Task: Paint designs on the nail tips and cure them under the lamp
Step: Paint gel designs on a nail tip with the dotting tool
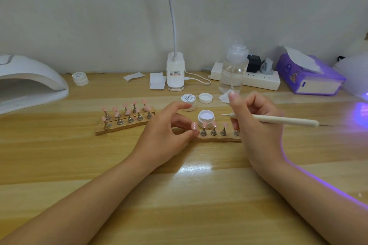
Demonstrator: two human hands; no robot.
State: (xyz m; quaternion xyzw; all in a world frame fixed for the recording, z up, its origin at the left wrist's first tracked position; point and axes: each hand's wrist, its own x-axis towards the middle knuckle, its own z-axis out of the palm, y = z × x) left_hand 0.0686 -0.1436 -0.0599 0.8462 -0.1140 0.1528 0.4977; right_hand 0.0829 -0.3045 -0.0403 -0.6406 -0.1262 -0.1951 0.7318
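Holding one pink nail tip (194, 126) between thumb and fingers, the left hand (167, 137) keeps it just above the near end of the front stand (217, 139). Two small white dots show on that tip. The right hand (256, 125) grips a thin cream dotting pen (278, 120), and its metal point sits close to the open jar of white gel (206, 118), not in it. Three more pink tips stand in a row on the front stand, with a fourth peg partly hidden by the right hand, and more tips wait on the other stand (125, 120) to the left. The big white lamp (29, 83) sits at the far left of the counter (199, 195), well apart from the hands. To do this step well, I think the pen should pick up only a tiny bit of gel. The left hand should hold the tip very steady. Each dot needs a soft, straight touch, so it stays round and does not smear.
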